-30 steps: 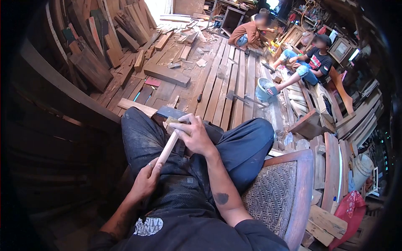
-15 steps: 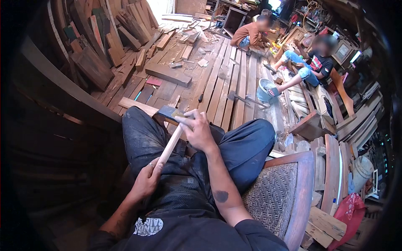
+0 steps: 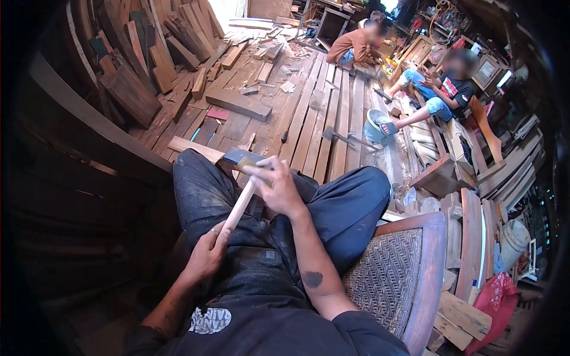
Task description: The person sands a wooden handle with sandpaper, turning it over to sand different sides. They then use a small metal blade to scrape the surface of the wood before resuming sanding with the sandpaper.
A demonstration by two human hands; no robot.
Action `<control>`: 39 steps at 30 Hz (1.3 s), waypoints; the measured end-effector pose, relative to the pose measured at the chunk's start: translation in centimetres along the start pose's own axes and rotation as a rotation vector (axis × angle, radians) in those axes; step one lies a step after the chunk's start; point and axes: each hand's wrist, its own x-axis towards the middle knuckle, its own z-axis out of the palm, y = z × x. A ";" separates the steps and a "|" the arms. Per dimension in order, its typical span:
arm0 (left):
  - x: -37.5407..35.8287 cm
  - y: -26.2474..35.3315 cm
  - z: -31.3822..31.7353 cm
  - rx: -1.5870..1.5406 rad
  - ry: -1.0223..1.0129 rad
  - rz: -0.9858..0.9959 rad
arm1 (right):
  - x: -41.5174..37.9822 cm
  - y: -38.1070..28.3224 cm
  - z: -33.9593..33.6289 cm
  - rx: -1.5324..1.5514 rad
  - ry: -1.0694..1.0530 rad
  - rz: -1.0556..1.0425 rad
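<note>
The left hand (image 3: 208,254) is clenched round the butt end of a pale wooden handle (image 3: 239,207), low over the lap, and the handle runs up and away from it to a dark metal hammer head (image 3: 239,156) that sits just beyond the right hand (image 3: 279,188). The right hand is closed over the top of the handle, its fingers (image 3: 261,168) curled across a small tan piece, sandpaper by the look of it (too small to be sure), pressed against the wood right below the head

This looks like rubbing the handle smooth near the head. To do it well, I would judge that the left hand should hold the butt firm against the thigh so the shaft cannot roll, while the right wraps the abrasive round the wood and works along the grain, turning the handle a little between passes so no flat is worn in. Light, even pressure suits the neck under the head, where the fingers could catch the metal edge

Beyond the hands, two other people sit on the plank floor (image 3: 320,118), near a blue bucket (image 3: 373,126); a woven chair seat (image 3: 386,279) lies to the right of the right forearm
</note>
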 end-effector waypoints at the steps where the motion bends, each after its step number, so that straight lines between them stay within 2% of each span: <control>1: 0.1 -0.2 0.0 0.009 0.007 0.022 | 0.8 0.6 -0.1 -0.015 0.025 0.050; 3: 0.3 -0.5 -0.1 0.025 0.014 0.049 | 1.4 0.8 -0.5 -0.031 0.025 0.126; 7: 0.4 -1.0 0.0 0.021 0.001 0.033 | -0.6 -0.6 -0.3 -0.035 -0.041 -0.034; 11: 0.3 -0.5 -0.2 0.008 -0.005 -0.015 | 1.0 0.0 -0.5 -0.118 0.013 0.075; 14: 0.7 -1.6 0.0 0.064 0.019 0.101 | 0.6 -0.4 -0.8 -0.139 -0.031 -0.008; 18: 0.3 -0.4 -0.2 0.007 -0.004 0.004 | -0.5 -0.8 -0.3 -0.015 -0.047 -0.085; 20: 0.1 0.3 -0.2 -0.021 -0.009 -0.030 | 0.4 -0.4 -0.4 -0.088 -0.039 0.009; 23: 0.3 -0.1 0.0 -0.012 -0.002 0.040 | 0.4 -0.8 -0.6 -0.161 -0.027 0.036; 27: 0.2 -0.3 -0.2 -0.013 -0.010 0.032 | -0.6 -2.1 -1.8 0.020 -0.251 -0.031; 31: 0.4 -0.8 0.0 -0.010 0.005 0.058 | 1.2 0.0 -1.5 -0.066 -0.126 0.147; 35: 0.6 -1.6 -0.1 0.025 0.004 0.067 | -0.4 -2.1 -1.9 -0.111 -0.204 -0.008; 38: 0.5 -1.0 -0.2 0.006 -0.008 0.003 | 0.0 -2.0 -2.0 0.036 -0.308 0.002; 39: 0.6 -0.8 -0.2 0.020 -0.002 0.031 | 0.9 -1.5 -1.8 0.040 -0.218 0.047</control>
